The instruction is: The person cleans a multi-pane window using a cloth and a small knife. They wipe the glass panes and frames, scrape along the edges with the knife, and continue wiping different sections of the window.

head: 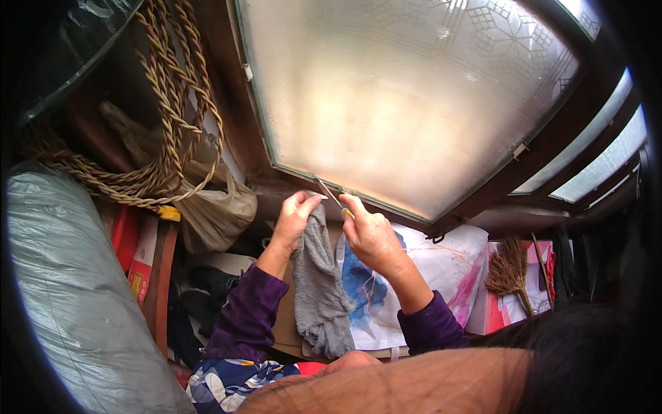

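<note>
My left hand (292,221) pinches the top of a grey cloth (320,279), which hangs down in front of me. A small white scrap or tag (324,197) shows at those fingertips. In my right hand (376,239) is a slim tool with a narrow metal blade (331,192) and a yellow-and-white handle (347,212); whether it is scissors or a knife I cannot tell. Its blade points up and left, close to the left fingertips. Both hands are just below the bottom edge of a frosted glass window pane (403,119).
Twisted rope (170,103) hangs at the left above a plastic bag (217,212). A large plastic-wrapped bundle (77,290) fills the left side. Black shoes (207,290) lie beyond it. A printed white cloth (429,259) and a small straw broom (509,269) are at right.
</note>
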Tool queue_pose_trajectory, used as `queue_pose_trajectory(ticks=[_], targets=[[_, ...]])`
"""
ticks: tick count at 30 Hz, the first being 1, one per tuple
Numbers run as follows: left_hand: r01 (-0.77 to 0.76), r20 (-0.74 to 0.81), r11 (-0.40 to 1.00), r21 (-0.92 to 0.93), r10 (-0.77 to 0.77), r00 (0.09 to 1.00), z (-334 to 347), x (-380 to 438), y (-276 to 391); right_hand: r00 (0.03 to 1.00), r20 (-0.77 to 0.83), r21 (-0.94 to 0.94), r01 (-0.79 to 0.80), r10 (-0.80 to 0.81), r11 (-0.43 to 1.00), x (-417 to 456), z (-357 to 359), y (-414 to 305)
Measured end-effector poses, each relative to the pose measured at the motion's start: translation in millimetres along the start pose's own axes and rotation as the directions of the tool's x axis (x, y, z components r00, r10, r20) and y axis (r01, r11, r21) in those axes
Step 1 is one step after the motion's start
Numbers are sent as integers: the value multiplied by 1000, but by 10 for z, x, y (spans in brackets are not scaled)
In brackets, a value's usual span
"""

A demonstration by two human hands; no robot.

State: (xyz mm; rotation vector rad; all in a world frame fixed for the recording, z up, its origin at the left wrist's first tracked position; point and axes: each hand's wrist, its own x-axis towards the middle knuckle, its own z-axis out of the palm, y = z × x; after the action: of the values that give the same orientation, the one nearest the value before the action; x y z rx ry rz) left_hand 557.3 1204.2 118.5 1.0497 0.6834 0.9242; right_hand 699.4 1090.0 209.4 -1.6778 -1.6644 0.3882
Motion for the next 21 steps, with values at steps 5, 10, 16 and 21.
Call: queue_pose_trajectory(ticks=[5, 10, 16, 21], targets=[[-59, -116, 988, -144, 42, 992, 58, 64, -37, 954, 243, 384, -260, 174, 886, 77, -89, 32], [-244, -297, 861, 447, 400, 867, -246, 66, 63, 827, 471, 620, -558, 306, 552, -14, -135, -10], [-293, -293, 771, 565, 520, 803, -298, 206, 221, 812, 487, 749, -578, 322, 324, -64, 15, -22], [-270, -316, 538, 798, 756, 574, -269, 221, 504, 804, 478, 719, -589, 354, 367, -51, 65, -54]])
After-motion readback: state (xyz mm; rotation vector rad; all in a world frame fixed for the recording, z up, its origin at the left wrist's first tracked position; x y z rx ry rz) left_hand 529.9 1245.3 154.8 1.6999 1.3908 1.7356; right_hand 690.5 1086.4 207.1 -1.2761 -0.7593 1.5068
